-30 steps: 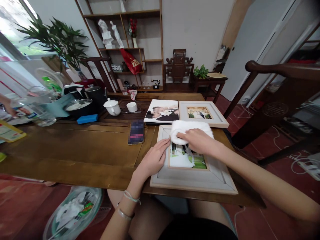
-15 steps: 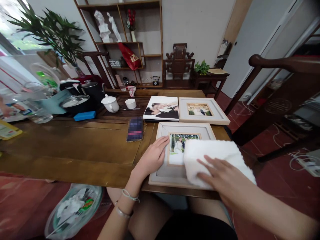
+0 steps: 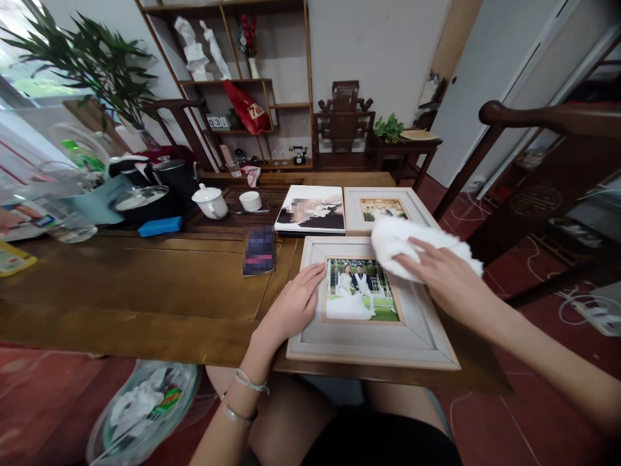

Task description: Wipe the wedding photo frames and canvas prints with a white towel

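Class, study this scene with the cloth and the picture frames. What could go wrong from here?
1. The near picture frame lies close to the front edge of the table; a pull towards the body might slide it off, though the left hand rests on its left side.
2. The white cloth under the right hand overlaps the rear frame in view; a wide sweep could bump it.
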`<move>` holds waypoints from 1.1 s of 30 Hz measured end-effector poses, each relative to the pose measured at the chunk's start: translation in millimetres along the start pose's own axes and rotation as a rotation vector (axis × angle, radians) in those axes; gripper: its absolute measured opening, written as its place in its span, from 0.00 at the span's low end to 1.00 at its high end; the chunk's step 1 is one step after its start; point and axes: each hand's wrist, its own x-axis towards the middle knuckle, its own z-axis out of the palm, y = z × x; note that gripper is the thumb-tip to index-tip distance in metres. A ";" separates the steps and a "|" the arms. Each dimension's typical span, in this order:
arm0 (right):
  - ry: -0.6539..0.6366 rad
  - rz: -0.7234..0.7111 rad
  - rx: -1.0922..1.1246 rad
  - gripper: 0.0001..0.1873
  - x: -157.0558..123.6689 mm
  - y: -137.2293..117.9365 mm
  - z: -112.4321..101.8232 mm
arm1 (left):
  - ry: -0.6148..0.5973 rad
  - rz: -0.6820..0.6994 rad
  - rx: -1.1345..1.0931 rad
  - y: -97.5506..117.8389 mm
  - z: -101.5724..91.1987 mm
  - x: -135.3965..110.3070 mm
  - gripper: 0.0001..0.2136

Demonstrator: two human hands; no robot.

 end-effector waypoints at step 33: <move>-0.102 -0.066 0.221 0.30 2.6 -43.3 9.8 | -0.009 0.016 0.016 -0.5 -0.1 -0.2 0.23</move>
